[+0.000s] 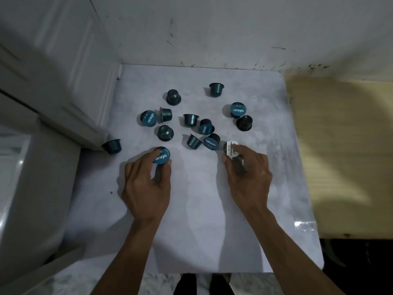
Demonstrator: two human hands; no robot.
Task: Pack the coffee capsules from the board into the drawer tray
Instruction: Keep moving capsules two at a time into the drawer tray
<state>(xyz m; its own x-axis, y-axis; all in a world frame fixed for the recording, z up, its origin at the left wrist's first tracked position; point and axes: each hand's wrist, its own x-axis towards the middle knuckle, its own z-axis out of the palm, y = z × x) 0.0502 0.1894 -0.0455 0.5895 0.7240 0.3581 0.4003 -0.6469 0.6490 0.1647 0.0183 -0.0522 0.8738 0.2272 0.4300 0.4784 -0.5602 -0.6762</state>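
**Both hands on capsules, drawer tray out of sight**

The left hand [146, 188] has its fingers curled round a blue-lidded capsule [161, 156], thumb on one side and fingertips on the other, lid tilted up toward the camera. The right hand [247, 177] pinches a white-lidded capsule [230, 150] the same way, at the rim and upper body. Both grips look closed on their capsules; whether either capsule has left the board, I cannot tell.

Just beyond the fingers, the rest of the capsules [191, 119] lie scattered over the pale board [202, 231]: some on their lids, some on their sides, some lid-up. One [112, 145] sits at the board's left edge against the white cabinet [53, 81]. A dark one [244, 122] stands near the right side, beside a blue-lidded one. To the right of the board is a yellowish surface [340, 145]. No drawer tray is visible from here.

These look like small, light, stiff cups with a thin foil lid, so I would judge little force is needed. The smooth tapered sides may slip, and those lying on their sides may roll when nudged. The flange under the lid seems the surest hold; pressing on the foil itself could dent or puncture it.
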